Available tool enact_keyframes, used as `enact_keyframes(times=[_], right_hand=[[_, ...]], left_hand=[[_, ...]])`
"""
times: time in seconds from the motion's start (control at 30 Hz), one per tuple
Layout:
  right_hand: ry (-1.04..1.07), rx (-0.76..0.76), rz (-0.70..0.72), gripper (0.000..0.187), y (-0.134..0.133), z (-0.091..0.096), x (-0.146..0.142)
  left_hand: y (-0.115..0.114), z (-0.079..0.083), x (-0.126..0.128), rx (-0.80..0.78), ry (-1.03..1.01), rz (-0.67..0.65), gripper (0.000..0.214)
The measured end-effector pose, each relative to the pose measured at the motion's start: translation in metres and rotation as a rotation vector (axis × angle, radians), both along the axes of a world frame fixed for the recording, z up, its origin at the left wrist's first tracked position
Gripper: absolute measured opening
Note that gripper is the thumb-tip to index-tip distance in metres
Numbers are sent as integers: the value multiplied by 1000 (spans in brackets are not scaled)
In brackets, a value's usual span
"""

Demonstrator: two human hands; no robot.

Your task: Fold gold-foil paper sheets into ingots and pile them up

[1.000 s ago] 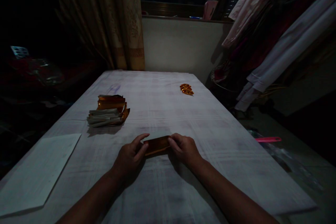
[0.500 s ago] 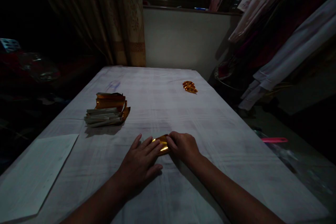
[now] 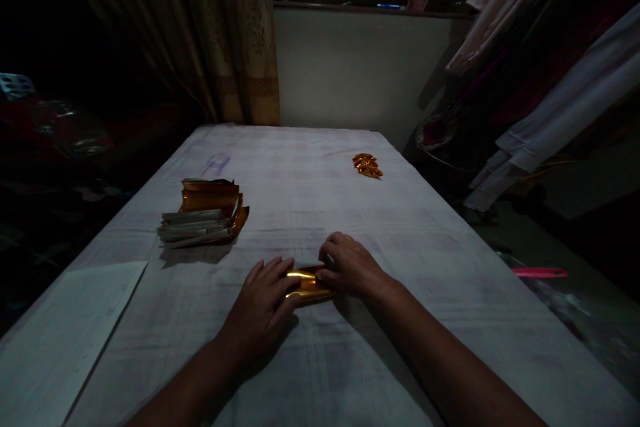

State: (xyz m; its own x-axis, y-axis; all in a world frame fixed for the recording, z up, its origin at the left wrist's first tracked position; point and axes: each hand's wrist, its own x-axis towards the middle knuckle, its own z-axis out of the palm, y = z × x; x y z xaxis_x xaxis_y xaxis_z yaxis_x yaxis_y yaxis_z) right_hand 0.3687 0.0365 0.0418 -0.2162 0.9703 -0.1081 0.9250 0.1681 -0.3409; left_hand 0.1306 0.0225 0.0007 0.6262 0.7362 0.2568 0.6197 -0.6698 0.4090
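A small sheet of gold foil paper lies folded on the cloth-covered table in front of me. My left hand rests flat on its left part, fingers stretched over it. My right hand has its fingers curled and pinches the paper's right end. A stack of gold and white papers sits to the left, farther back. A small heap of folded gold pieces lies at the far right of the table.
A white sheet lies at the table's near left corner. A curtain hangs behind the table, and clothes hang at the right. A pink object lies on the floor to the right.
The gold paper lay longer and flat between both hands; now it is folded shorter. My left hand has gone from a pinch to lying flat on it. The camera tilted slightly.
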Motion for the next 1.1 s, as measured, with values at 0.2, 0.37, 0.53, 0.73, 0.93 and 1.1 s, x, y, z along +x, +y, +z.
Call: enact_keyframes(times=[0.2, 0.37, 0.53, 0.73, 0.93, 1.1], right_hand=[[189, 34, -51, 14, -7, -13, -1], [617, 115, -222, 28, -13, -26, 0], [853, 320, -277, 35, -12, -31, 3], [1078, 184, -288, 36, -10, -41, 2], [1191, 14, -210, 31, -9, -37, 7], [1158, 23, -225, 39, -11, -30, 6]], left_hand=[[28, 7, 3, -122, -61, 130, 47], [42, 40, 19, -338, -56, 226, 41], [43, 40, 32, -507, -438, 345, 20], [34, 27, 41, -685, -858, 475, 38], [30, 29, 37, -644, -850, 465, 34], [29, 27, 32, -650, -843, 457, 39]])
